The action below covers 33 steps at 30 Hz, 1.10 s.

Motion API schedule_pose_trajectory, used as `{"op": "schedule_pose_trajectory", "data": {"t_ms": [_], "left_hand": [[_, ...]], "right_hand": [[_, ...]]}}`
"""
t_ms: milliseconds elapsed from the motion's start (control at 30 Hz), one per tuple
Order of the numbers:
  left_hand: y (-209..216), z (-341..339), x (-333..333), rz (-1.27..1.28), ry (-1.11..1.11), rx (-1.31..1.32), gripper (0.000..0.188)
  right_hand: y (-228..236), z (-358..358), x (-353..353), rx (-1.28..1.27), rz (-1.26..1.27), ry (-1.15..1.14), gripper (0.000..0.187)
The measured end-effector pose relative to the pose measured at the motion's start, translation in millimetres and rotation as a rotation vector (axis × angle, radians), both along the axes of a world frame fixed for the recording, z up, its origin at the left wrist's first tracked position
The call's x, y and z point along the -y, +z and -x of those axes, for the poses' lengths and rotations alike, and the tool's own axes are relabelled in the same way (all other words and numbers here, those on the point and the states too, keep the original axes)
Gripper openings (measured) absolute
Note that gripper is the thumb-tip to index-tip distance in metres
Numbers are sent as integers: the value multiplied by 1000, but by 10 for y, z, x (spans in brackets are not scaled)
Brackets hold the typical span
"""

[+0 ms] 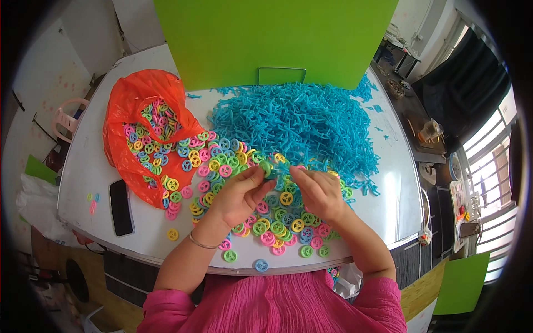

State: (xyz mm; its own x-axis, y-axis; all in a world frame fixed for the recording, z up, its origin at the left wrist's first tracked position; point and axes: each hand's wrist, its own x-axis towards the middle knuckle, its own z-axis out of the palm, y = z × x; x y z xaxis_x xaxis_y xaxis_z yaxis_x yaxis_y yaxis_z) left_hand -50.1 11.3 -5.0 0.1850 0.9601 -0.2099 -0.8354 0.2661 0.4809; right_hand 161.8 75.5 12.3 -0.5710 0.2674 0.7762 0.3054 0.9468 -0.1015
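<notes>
Head view: landmark, the heap of blue plastic pieces [294, 119]. Left hand [239, 195], on the heap's near side, pinches a green wheel [265, 168] between thumb and fingers. Right hand [322, 194], also near-side, has fingertips drawn together beside the wheel; their hold cannot be told. Red bag [145, 86] lies left of the heap.

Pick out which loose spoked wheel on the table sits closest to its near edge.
The pale blue wheel, right at the near edge of the table; others, like the green wheel to its left, lie farther in.
</notes>
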Motion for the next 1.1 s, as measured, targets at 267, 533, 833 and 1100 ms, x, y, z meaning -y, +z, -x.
{"op": "schedule_pose_trajectory", "data": {"t_ms": [267,533,833,1100], "left_hand": [[-49,-29,-6,-5,-87,152,18],[13,-136,10,-19,175,-633,18],[-9,-108,-3,-559,301,-1607,18],[114,-256,50,-328,291,-1074,19]], "right_hand": [[-52,-13,0,-155,205,44,41],[18,65,27,-776,1277,295,9],[29,-90,-143,-735,1861,439,29],[-51,-38,-57,-616,1763,386,14]]}}
